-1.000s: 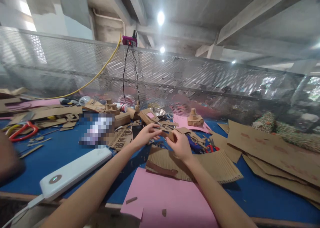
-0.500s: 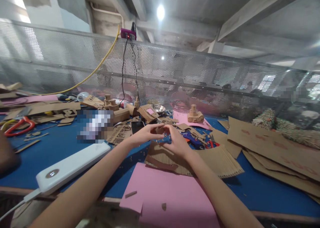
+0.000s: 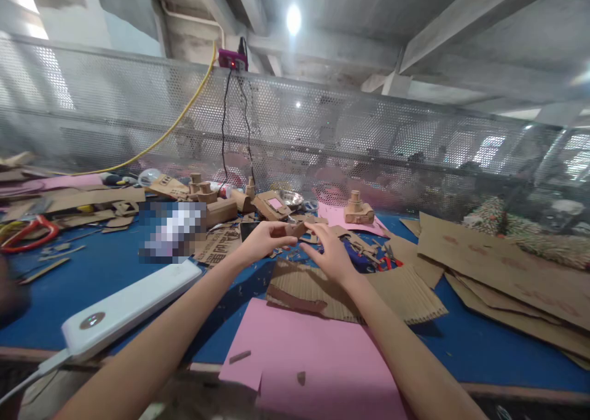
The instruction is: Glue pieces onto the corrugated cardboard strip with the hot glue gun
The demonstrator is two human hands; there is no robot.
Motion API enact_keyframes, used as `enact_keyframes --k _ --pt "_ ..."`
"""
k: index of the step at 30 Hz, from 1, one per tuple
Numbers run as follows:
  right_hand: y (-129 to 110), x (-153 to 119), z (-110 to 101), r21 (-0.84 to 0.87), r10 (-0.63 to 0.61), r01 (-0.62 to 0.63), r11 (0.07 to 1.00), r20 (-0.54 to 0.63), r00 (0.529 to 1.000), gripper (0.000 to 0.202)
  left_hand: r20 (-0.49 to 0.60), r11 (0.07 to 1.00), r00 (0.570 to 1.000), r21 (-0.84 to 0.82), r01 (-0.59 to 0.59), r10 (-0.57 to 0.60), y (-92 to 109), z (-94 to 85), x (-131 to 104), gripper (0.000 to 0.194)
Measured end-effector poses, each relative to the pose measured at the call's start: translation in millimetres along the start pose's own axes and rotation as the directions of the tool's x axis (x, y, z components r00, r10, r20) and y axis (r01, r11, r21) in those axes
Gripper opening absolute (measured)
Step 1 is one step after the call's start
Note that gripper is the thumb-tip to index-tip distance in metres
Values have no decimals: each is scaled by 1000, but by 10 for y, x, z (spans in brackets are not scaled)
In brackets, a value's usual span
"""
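Observation:
A small brown cardboard piece (image 3: 298, 229) is held between the fingertips of both hands, above the middle of the blue table. My left hand (image 3: 266, 241) grips its left end, fingers pointing right. On its right end are the fingertips of my right hand (image 3: 330, 254), with the thumb held apart below. Under my right hand and forearm lies corrugated cardboard (image 3: 401, 294), one edge torn. Pink sheets (image 3: 318, 358) nearer the front carry two small scraps. Behind the hands are a dark phone (image 3: 247, 229), partly hidden, and cardboard scraps.
A white power bank (image 3: 133, 306) with a cable lies left. Red-handled scissors (image 3: 391, 260) are right of the hands, larger ones (image 3: 34, 232) far left. Cardboard sheets (image 3: 498, 266) are stacked right. A cardboard model (image 3: 358, 210) stands behind. Another person's blurred arm (image 3: 11, 291) shows at left.
My hands have moved slightly apart, and the small cardboard piece between the fingertips now shows clearly. The view has shifted slightly. The other person's arm has moved a little left.

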State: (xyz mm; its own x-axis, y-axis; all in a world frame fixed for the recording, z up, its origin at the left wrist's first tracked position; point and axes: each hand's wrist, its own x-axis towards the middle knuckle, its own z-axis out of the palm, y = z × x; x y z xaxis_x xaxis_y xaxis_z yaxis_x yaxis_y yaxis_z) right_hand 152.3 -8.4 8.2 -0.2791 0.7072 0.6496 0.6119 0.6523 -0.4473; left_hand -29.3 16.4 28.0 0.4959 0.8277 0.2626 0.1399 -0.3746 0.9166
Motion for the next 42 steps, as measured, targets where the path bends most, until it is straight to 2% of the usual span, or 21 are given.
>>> enact_keyframes --k 2,5,8,11,14,20,24,30,33,38,42 --pt "-15 2 58 115 23 -27 993 42 999 44 4 999 999 28 -44 44 8 35 -10 43" --pt "-16 16 109 276 65 -71 959 32 997 33 5 993 997 83 -81 81 4 61 -18 39" --pt "29 40 104 404 134 -131 906 20 991 26 -91 949 982 288 -132 164 -1 22 -16 33" --pt "86 63 91 564 251 -258 785 92 964 26 -162 850 952 506 -146 261 -16 -46 -1 31" --pt "115 73 92 630 310 -326 705 140 940 28 -122 836 974 540 -97 192 -41 -82 14 25" --pt "123 65 65 575 343 -356 737 136 929 22 -82 898 996 440 5 34 -83 -70 14 28" --pt "152 58 59 585 325 -359 727 166 931 25 -61 915 998 403 37 -13 -111 -100 24 30" --pt "266 38 86 393 357 -424 816 234 904 21 -6 890 996 447 85 -92 -148 -168 33 30" --pt "314 25 82 322 361 -432 842 258 896 20 5 874 993 476 98 -114 -157 -169 29 30" --pt "317 12 62 301 364 -450 841 303 881 23 8 876 993 472 97 -114 -161 -166 26 30" --pt "326 1 68 246 336 -416 875 309 890 27 12 865 995 495 83 -102 -149 -170 24 27"
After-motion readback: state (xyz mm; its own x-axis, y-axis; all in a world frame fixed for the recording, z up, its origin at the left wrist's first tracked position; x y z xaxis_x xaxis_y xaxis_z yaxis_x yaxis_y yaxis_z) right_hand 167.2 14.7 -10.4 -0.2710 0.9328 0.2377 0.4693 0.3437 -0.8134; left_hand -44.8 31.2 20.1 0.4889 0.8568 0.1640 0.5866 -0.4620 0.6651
